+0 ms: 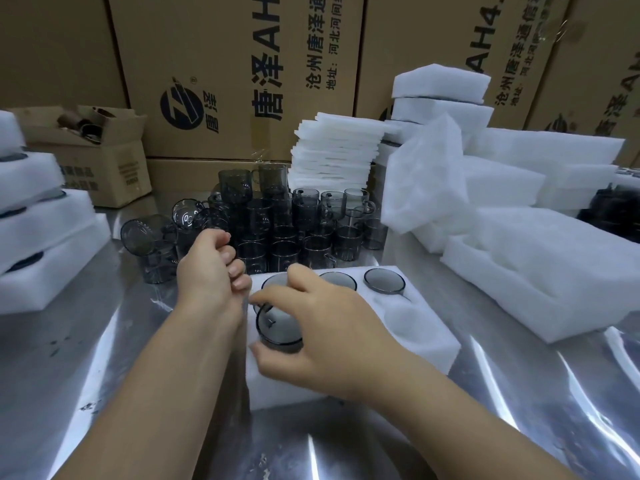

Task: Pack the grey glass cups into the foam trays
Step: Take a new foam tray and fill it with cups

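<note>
My right grip [322, 327] holds a cup [277, 330] by its wall, mouth up, at the tray's [426, 344] pocket beneath it, so it should seat squarely. Seated cups [384, 280] lie beyond. My left grip [211, 268], curled and seemingly empty, sits alongside.

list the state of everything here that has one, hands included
right hand: grips a grey cup
grey cup: upright, at the tray's front left pocket
left hand: curled, holding nothing
foam tray: part filled, front right pocket empty
back-row cups: seated in pockets
loose cups: unpacked, stacked on the table
small cardboard box: flaps open
</note>
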